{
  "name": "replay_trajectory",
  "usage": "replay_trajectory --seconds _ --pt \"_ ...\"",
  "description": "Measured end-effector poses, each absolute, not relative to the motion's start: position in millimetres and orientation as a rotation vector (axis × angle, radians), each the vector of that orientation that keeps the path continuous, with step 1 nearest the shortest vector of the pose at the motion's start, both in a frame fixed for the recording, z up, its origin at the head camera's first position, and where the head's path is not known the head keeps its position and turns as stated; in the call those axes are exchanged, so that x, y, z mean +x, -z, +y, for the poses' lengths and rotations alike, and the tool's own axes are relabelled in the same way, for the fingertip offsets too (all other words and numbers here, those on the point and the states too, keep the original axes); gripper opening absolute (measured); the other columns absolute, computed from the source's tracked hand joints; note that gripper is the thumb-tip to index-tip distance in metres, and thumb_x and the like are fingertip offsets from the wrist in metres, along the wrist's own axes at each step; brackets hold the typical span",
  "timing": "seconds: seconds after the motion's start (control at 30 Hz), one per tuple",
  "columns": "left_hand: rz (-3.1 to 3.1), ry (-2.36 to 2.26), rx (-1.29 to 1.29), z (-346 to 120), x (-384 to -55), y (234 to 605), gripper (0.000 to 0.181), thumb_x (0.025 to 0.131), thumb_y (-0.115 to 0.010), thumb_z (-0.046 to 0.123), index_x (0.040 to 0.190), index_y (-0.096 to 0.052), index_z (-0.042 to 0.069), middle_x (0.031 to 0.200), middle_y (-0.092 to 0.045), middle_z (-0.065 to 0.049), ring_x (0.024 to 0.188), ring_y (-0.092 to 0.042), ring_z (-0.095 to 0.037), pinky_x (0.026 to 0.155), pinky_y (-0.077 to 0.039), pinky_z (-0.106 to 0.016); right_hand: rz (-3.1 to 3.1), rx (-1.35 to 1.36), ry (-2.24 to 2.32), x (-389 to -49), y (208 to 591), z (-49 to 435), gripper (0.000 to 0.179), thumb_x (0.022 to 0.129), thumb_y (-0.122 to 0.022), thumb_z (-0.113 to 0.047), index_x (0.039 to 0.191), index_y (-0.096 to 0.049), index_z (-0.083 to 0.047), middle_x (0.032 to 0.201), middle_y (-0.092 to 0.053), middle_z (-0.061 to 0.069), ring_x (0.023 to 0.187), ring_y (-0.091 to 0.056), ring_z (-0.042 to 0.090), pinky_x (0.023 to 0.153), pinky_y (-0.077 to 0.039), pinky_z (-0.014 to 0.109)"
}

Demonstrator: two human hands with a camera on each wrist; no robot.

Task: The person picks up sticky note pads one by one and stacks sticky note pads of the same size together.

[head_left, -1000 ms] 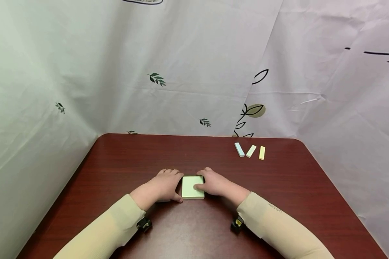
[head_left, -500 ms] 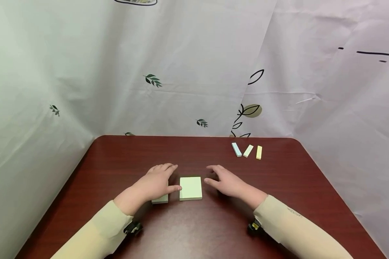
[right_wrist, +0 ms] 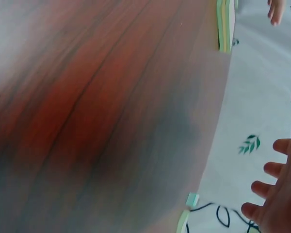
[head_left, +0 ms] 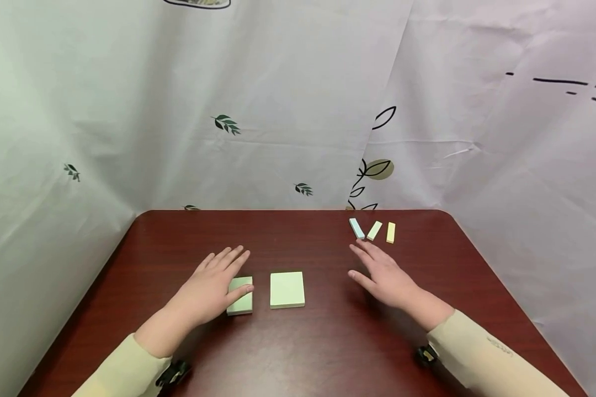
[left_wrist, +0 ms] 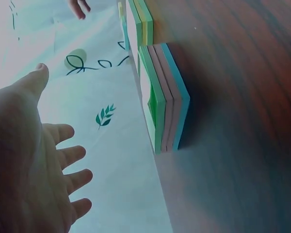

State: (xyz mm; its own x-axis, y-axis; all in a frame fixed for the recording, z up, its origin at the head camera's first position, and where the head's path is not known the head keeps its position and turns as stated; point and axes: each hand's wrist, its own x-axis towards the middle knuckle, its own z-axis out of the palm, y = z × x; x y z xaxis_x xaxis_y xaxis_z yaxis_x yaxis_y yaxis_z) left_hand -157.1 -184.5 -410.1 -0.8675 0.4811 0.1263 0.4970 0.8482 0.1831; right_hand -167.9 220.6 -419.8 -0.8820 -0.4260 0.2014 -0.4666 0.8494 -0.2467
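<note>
Head view: the right note stack (head_left: 287, 290), squarish, lies between the left hand (head_left: 203, 292) and right hand (head_left: 388, 280), nearer the left, which partly covers the left note stack (head_left: 241, 305). Left wrist: fingers spread, holding nothing. Right wrist: fingers extended, likewise empty.

- From my end of the feed, I can read no word, number or brand in any of the three views.
- On the cream fabric sleeve (head_left: 491, 361) of the right arm, I make out a short line of dark, script-like marks (head_left: 500, 346), too small and blurred for me to read.
- On the white cloth backdrop (head_left: 288, 71), upper right in the head view, I see black printed strokes (head_left: 560, 81) but no legible letters.
</note>
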Motion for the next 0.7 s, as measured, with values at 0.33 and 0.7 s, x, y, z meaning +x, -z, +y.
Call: replay_trajectory --seconds 0.33,0.7 --pt "-2.935 0.322 -0.757 -193.5 -152.4 415.8 0.081 0.097 -0.043 0.066 0.157 -0.031 0.013 0.161 -0.028 -0.011 0.147 -0.024 -0.035 0.116 -0.015 -0.056 -2.858 0.712 -0.406 -171.1 425.5 226.0 0.069 0.1 -0.055 -0.046 0.153 -0.036 -0.007 0.156 -0.034 0.016 0.145 -0.027 0.036 0.113 -0.026 0.055" --pt "-2.923 0.307 -0.749 -194.8 -145.9 416.5 0.081 0.096 -0.042 0.067 0.157 -0.031 0.013 0.161 -0.028 -0.009 0.147 -0.025 -0.035 0.117 -0.015 -0.055 -2.915 0.443 -0.511 -196.9 426.4 219.9 0.053 0.101 -0.056 -0.033 0.138 -0.052 0.005 0.133 -0.054 0.023 0.124 -0.049 0.039 0.101 -0.04 0.055"
